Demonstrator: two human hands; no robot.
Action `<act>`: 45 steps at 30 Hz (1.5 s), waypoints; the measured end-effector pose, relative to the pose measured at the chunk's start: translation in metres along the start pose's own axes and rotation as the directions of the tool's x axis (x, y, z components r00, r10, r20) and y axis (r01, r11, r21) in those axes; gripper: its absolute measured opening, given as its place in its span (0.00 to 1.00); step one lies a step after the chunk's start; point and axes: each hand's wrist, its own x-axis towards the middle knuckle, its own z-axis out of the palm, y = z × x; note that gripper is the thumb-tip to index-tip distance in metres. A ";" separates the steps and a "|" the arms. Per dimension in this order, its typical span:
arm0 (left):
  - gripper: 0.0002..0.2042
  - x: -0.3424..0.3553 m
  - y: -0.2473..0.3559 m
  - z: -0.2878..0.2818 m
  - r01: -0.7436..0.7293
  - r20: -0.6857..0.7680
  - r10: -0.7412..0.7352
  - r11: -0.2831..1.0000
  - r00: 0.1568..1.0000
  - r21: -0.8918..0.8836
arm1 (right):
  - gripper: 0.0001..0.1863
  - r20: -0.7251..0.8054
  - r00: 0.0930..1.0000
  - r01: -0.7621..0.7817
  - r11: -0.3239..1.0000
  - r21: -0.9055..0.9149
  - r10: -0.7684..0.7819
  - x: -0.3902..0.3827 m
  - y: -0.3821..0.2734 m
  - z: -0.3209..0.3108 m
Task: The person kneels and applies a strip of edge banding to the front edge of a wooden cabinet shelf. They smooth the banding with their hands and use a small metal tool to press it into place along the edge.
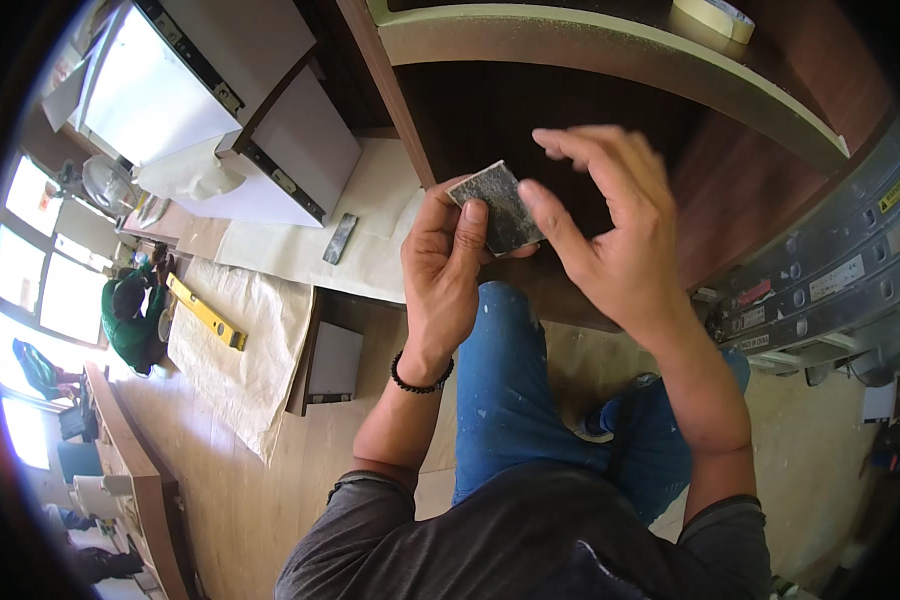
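My left hand (436,280) holds a dark grey, speckled square pad (502,205) with a pale edge, thumb on its face. My right hand (610,235) is open just right of the pad, fingers apart and slightly blurred, its thumb close to or touching the pad's edge; I cannot tell which. Behind both hands is the dark interior (500,100) of a wooden cabinet with a pale front rail (570,40). To the left, a small dark grey strip (339,239) lies on a paper-covered surface (280,250).
A pale tape roll (715,18) sits on the cabinet top. Drawers (285,160) with metal runners stand upper left. A yellow level (207,312) lies on paper (230,390). A person in green (130,320) is at far left. A metal ladder (820,285) is at right.
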 end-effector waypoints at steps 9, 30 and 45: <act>0.24 -0.001 0.025 -0.001 -0.465 0.233 0.505 0.401 0.831 0.789 | 0.07 0.412 0.827 -0.562 0.535 0.631 0.383 -0.030 0.017 0.010; 0.18 0.093 0.103 0.049 -0.461 0.581 0.561 -0.357 0.590 0.812 | 0.21 0.359 0.785 -0.396 -0.038 0.918 0.505 0.010 0.057 0.009; 0.18 0.109 0.086 0.046 -0.467 0.732 0.384 -0.583 0.562 0.665 | 0.14 0.211 0.863 -0.206 -0.062 0.977 0.460 0.011 0.050 -0.007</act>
